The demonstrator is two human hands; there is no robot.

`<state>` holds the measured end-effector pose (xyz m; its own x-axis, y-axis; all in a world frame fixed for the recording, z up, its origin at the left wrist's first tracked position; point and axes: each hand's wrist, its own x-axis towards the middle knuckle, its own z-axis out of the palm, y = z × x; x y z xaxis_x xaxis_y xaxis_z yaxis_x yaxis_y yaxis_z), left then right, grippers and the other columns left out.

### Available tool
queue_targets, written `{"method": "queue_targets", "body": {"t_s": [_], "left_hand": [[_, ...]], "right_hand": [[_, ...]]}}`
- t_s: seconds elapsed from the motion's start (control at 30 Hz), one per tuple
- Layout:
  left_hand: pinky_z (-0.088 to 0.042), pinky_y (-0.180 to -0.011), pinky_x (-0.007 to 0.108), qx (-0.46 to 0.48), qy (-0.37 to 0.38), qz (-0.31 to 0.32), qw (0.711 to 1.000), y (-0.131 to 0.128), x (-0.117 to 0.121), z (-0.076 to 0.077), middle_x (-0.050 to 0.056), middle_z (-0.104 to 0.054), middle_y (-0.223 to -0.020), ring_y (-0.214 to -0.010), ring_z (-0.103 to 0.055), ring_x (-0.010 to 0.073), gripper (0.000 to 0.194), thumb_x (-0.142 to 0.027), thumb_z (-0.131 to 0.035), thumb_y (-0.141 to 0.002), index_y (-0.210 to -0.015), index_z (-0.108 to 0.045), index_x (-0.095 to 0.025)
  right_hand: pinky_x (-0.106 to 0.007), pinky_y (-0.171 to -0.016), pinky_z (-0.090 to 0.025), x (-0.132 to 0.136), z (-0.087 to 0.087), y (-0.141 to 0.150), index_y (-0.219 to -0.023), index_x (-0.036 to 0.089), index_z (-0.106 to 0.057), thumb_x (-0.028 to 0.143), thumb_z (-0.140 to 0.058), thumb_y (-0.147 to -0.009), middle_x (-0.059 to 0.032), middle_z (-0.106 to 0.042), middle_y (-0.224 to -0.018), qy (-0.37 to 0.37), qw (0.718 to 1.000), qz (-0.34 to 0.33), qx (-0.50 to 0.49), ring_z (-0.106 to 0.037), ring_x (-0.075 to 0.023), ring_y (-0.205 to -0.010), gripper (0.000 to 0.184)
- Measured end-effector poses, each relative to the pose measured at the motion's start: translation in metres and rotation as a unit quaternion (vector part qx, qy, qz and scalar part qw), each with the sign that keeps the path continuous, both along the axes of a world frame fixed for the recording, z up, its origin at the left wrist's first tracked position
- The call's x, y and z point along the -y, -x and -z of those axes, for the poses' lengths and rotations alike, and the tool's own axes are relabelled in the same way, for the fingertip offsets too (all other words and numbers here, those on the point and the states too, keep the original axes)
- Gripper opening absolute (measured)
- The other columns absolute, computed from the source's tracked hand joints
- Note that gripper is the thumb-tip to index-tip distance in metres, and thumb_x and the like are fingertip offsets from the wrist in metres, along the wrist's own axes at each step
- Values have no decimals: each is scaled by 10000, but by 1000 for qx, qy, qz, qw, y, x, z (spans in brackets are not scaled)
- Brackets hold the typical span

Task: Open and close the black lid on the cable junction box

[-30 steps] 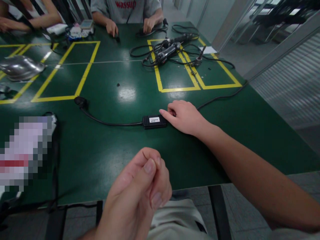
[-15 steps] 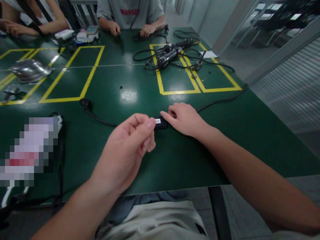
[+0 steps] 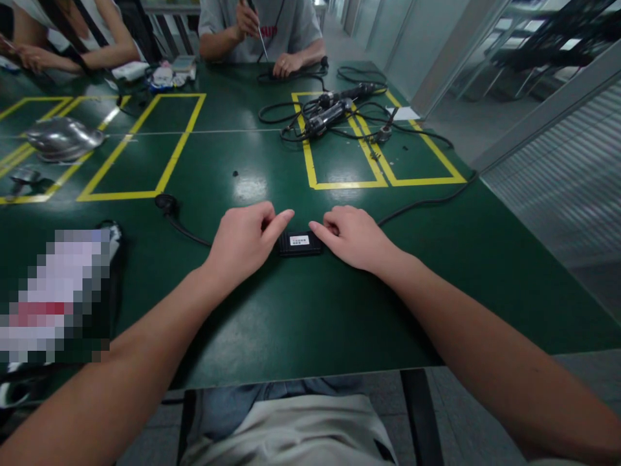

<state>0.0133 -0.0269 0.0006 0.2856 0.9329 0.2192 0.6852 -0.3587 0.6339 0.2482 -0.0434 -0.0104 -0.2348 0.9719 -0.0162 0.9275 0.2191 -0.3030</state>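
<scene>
A small black adapter box (image 3: 299, 243) with a white label lies flat on the green table (image 3: 301, 310), with a black cable running out of each end. My left hand (image 3: 242, 243) rests at the box's left end, its index finger stretched along the far edge and the other fingers curled. My right hand (image 3: 356, 236) sits at the right end, index fingertip against the box, remaining fingers curled over the cable there. Both thumbs are hidden.
The cable's round plug (image 3: 166, 204) lies to the left. Yellow tape rectangles (image 3: 145, 142) mark the table. A tangle of cords and tools (image 3: 330, 113) sits at the far right, a shiny metal piece (image 3: 63, 137) at the far left. Other people (image 3: 262, 32) sit across the table.
My left hand has come up from near my lap, moved forward over the table and settled at the box's left end. My right hand has stayed at the right end.
</scene>
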Motion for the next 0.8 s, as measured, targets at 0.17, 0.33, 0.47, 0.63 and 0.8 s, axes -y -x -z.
{"method": "queue_targets", "body": {"t_s": [0.17,0.33,0.47,0.63,0.8], "left_hand": [[-560,-933,449,-113,-58,145,981,13,8,12,118,-778,-1089,-975,-701,296,376,-548,-623,-1092,-1111,-749,-195],[-572,-1106,552,-130,-39,222,966,20,8,19,164,-775,-1312,-1183,-709,354,449,-471,-612,-1100,-1413,-726,-170],[-594,-1076,541,-89,-1,210,974,18,8,18,147,-782,-1233,-1121,-720,334,430,-463,-594,-1105,-1372,-744,-161],[-599,-1097,531,-55,-8,115,992,16,4,21,149,-777,-1264,-1147,-709,327,454,-435,-597,-1086,-1409,-730,-145],[-539,-1217,606,-121,-24,55,991,19,-4,29,178,-750,-1392,-1282,-672,370,504,-388,-564,-1100,-1501,-723,-127]], "right_hand": [[-389,-808,-338,0,4,0,-727,217,-625,399,-504,-1205,-67,-645,-850,-4,1000,-23,18,-543,-233,-823,526],[-390,-814,-350,0,3,0,-765,200,-709,422,-491,-1217,-83,-680,-883,0,999,-23,31,-569,-238,-839,549],[-387,-830,-363,0,2,0,-862,191,-768,389,-433,-1237,-92,-700,-900,2,999,-22,26,-601,-252,-871,540],[-392,-804,-355,1,3,-1,-913,184,-772,324,-365,-1236,-99,-701,-881,-9,1000,-10,26,-606,-259,-847,538],[-398,-812,-370,0,5,0,-887,192,-768,318,-409,-1206,-103,-709,-903,-9,999,-23,34,-613,-265,-874,496]]}}
